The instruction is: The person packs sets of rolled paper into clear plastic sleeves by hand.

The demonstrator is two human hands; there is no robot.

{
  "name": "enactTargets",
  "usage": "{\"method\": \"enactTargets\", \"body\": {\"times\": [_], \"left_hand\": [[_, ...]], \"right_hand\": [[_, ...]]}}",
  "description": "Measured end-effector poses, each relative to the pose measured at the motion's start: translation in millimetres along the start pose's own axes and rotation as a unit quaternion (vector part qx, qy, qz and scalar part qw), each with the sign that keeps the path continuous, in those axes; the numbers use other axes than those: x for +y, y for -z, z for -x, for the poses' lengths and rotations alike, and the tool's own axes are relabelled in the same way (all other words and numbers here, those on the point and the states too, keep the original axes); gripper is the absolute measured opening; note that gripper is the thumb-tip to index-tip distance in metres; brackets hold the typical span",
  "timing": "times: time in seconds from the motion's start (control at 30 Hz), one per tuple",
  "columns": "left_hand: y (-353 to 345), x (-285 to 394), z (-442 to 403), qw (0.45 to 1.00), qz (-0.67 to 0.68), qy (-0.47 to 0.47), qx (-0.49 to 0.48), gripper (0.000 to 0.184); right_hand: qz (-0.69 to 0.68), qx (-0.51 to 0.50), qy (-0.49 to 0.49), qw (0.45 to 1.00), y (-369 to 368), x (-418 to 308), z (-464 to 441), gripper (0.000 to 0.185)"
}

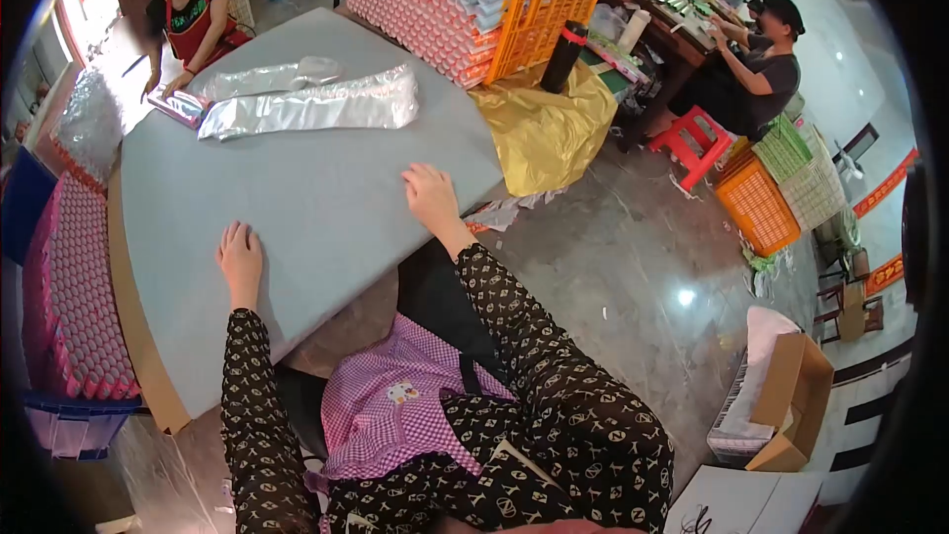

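My left hand (239, 259) lies flat on the grey tabletop (326, 188), near its front edge, fingers a little apart and nothing in it. Farther right, my right hand (431, 196) rests on the same table, fingers spread, also holding nothing. Beyond both hands lies a long clear plastic bag bundle (316, 111), with a second plastic bundle (262, 79) behind it. At their left end, a co-worker's hands touch a small pink-and-blue pack (178, 107).
A stack of wrapped rolls (425, 10), an orange crate (554, 0), gold sheeting (549, 133) and a black bottle (563, 57) stand beyond the table's right side. A pink-wrapped stack (89, 287) is at left. Another person sits on a red stool (697, 143).
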State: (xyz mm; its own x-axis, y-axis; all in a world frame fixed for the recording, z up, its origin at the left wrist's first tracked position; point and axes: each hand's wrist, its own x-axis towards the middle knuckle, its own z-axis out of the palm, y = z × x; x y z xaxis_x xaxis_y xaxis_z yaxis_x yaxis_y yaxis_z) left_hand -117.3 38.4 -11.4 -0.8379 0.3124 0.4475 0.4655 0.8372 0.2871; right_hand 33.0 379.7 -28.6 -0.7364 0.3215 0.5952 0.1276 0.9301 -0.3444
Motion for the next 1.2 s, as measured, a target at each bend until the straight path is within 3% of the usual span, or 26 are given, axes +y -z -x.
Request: {"method": "enactTargets", "body": {"times": [0.4,0.9,1.07,1.2], "left_hand": [[-3,-2,-1,1.0,0.025,0.008,0.011,0.026],[-1,0,2,1.0,0.024,-0.006,0.013,0.026],[-2,-4,0,1.0,0.016,-0.016,0.005,0.026],[0,-2,3,1.0,-0.001,-0.014,-0.01,0.026]], "right_hand": [[-0.066,0.029,0.018,0.997,10,-6,-2,0.018],[-0.085,0.089,-0.038,0.992,3,1,-1,0.017],[-0.07,0.089,-0.044,0.993,0,1,0,0.034],[-0.067,0.066,-0.074,0.993,5,-1,1,0.031]]}}
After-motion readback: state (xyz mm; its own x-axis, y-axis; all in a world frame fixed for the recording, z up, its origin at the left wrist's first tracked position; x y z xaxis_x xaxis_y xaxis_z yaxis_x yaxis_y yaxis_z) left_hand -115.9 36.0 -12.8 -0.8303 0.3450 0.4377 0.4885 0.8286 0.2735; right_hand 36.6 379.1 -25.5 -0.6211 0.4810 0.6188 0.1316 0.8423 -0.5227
